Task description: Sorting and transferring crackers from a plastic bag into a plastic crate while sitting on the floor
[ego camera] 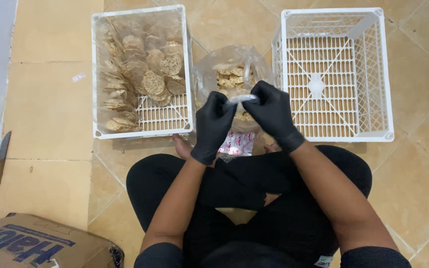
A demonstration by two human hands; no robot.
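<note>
Seated person, cross-legged on the tiled floor (50, 99), viewed from above. Near left, a cardboard box (40, 243). Left hand (213, 126) and right hand (273, 115), both in black gloves, are closed on the gathered neck of a clear plastic bag (229, 74) of round crackers, pinching the twisted film between them just beyond the knees. A small red-and-white packet (237, 144) lies beneath the hands. To twist well, it seems best to keep the neck taut and low over the crackers. Far left, a white crate (142, 130) holds loose crackers (140, 74); far right, an empty white crate (333, 74).
</note>
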